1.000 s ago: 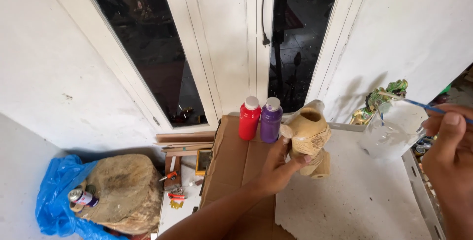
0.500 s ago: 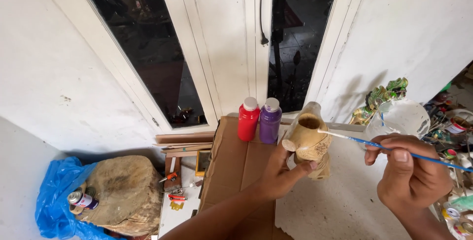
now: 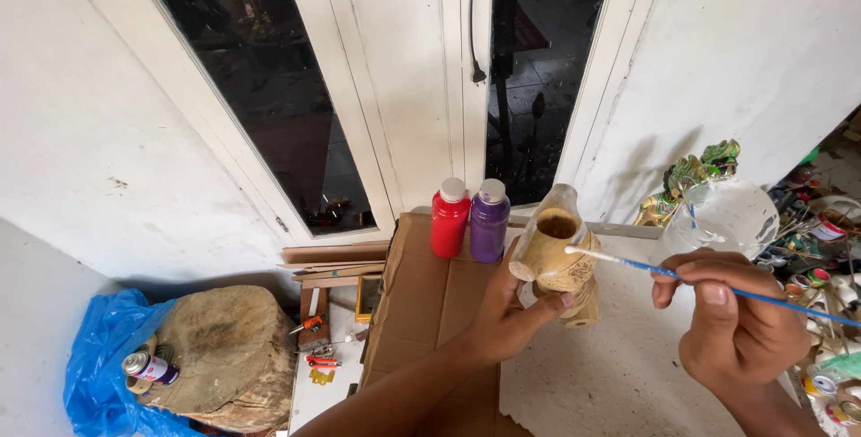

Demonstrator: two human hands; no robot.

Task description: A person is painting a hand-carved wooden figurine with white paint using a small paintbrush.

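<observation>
We've got our left hand (image 3: pixel 507 316) wrapped around the tan wooden figure (image 3: pixel 558 253) over the cardboard sheet (image 3: pixel 421 294), right by the red bottle (image 3: pixel 448 218) and purple bottle (image 3: pixel 489 221), while our right hand (image 3: pixel 731 320) pinches a blue paintbrush (image 3: pixel 717 285) touching its rim.

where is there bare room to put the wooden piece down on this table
Free: the flat cardboard below the red bottle and purple bottle, left of the left hand; also the pale tabletop between both hands. Crowded: the right edge, with the clear container and the clutter of small tins.
</observation>
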